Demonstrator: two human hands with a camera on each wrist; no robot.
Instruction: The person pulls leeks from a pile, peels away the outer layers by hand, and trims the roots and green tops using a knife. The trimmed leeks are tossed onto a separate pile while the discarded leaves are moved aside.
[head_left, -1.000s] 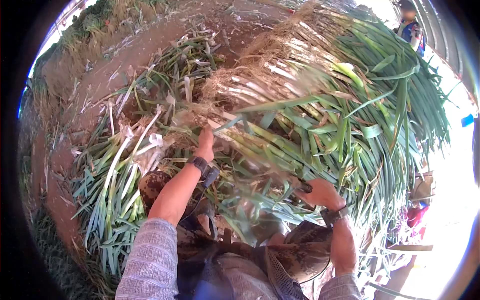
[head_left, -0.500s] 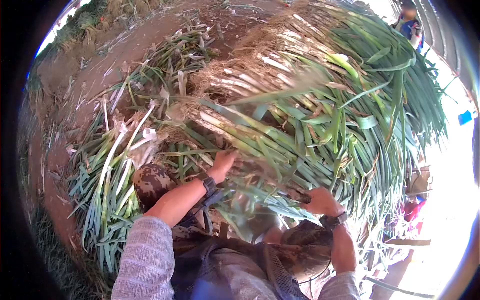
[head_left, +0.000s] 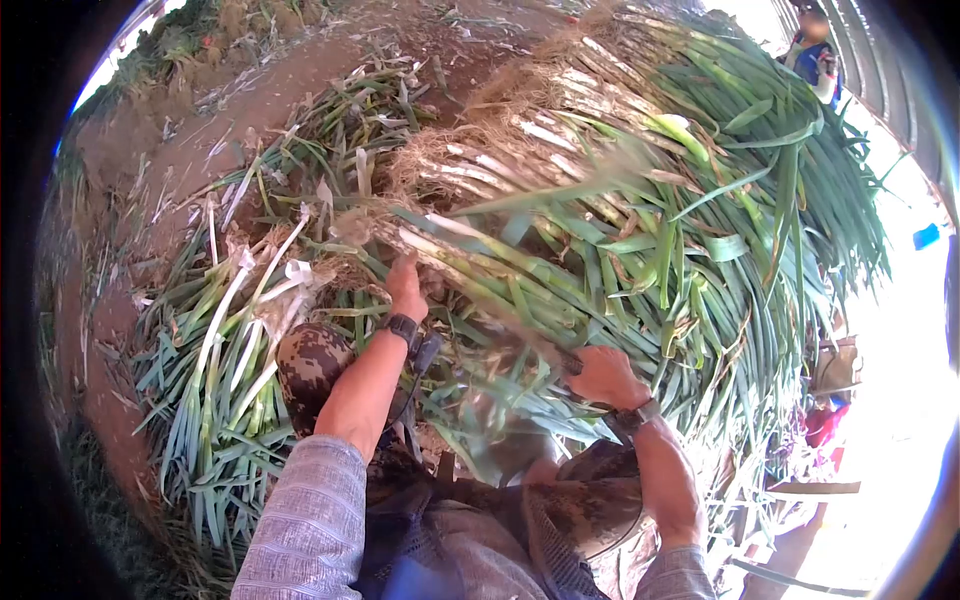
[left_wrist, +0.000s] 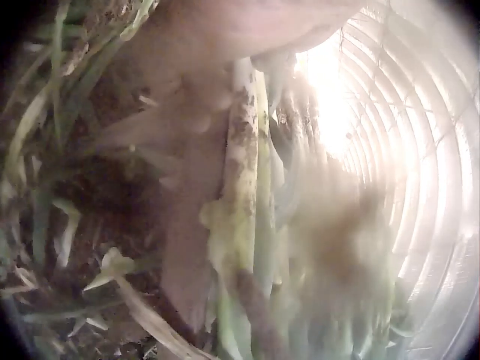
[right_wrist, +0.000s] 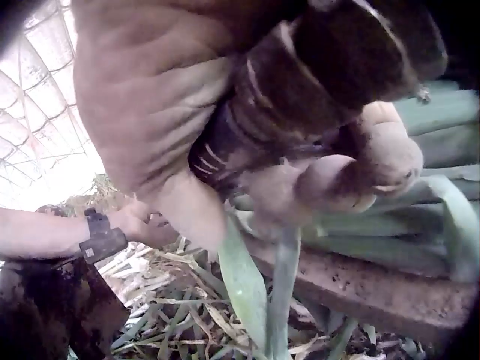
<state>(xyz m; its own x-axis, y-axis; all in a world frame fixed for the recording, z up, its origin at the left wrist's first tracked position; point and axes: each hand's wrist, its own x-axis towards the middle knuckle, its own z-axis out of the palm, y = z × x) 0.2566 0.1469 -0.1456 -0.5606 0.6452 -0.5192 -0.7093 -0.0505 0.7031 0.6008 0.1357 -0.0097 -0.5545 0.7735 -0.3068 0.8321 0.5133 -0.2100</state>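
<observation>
We see the left hand (head_left: pixel 405 287) grasping the leek (head_left: pixel 455 250) near its root end, the stalk lying against the leek pile (head_left: pixel 700 200) above the knees, and the right hand (head_left: pixel 600 376) clenched round a dark tool handle (right_wrist: pixel 315 82).

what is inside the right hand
The right hand grips a dark ribbed handle, fingers curled round it. The palm covers the handle's other end, so what tool it belongs to cannot be seen.
</observation>
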